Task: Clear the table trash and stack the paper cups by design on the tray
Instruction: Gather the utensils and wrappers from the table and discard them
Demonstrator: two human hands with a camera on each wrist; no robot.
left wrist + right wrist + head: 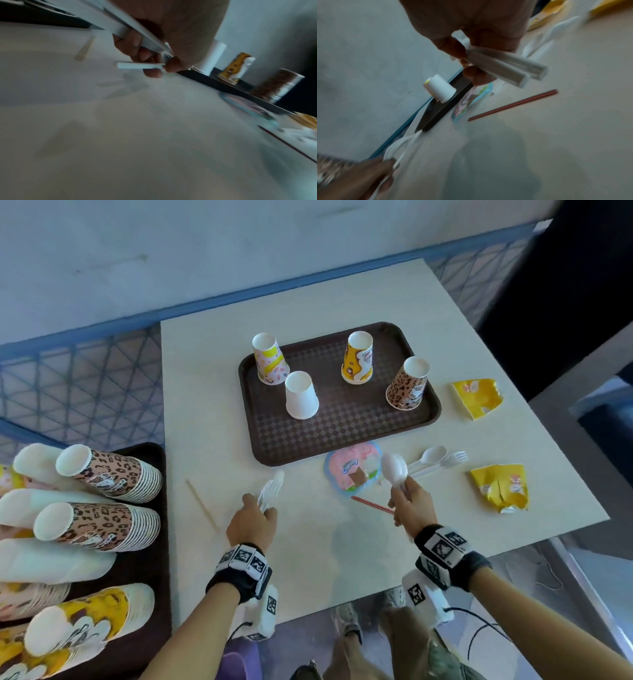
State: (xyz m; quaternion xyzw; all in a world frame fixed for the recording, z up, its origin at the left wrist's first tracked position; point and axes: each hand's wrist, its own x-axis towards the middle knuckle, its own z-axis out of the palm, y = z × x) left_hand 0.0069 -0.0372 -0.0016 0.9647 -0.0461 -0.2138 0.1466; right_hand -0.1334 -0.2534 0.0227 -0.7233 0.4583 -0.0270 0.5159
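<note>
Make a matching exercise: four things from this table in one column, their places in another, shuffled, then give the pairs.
1. plain white paper cup
2. white plastic spoons
3. thin red straw
4. white plastic forks

A. held in the left hand
B. lying on the table by the right wrist
C. upside down on the brown tray
D. held in the right hand

Pairs: 1-C, 2-D, 3-B, 4-A

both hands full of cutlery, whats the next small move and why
Probably carry it off to the bin: the left hand grips forks, the right hand spoons, and neither has much room for the spoon and fork still lying there.
</note>
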